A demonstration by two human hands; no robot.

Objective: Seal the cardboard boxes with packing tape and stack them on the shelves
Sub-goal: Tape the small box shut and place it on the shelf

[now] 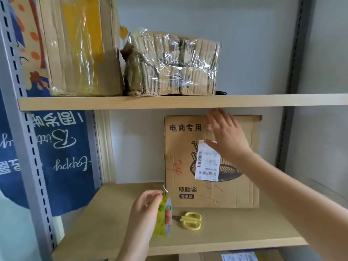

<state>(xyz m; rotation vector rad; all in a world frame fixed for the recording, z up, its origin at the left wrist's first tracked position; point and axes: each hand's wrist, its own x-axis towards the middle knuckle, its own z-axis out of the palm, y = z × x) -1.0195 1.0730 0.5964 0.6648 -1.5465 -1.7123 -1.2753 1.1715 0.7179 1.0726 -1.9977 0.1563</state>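
A tall brown cardboard box with printed characters and a white shipping label stands upright on the lower shelf. My right hand lies flat and open against the box's upper front, fingers spread. My left hand grips a yellow-green roll of packing tape in front of the box's lower left corner; a thin clear strip of tape runs from the roll up to the box's left edge.
Yellow-handled scissors lie on the lower shelf just right of the tape roll. On the upper shelf stand a large taped box and a smaller plastic-wrapped box. A grey metal upright stands at the left, with a blue banner behind it.
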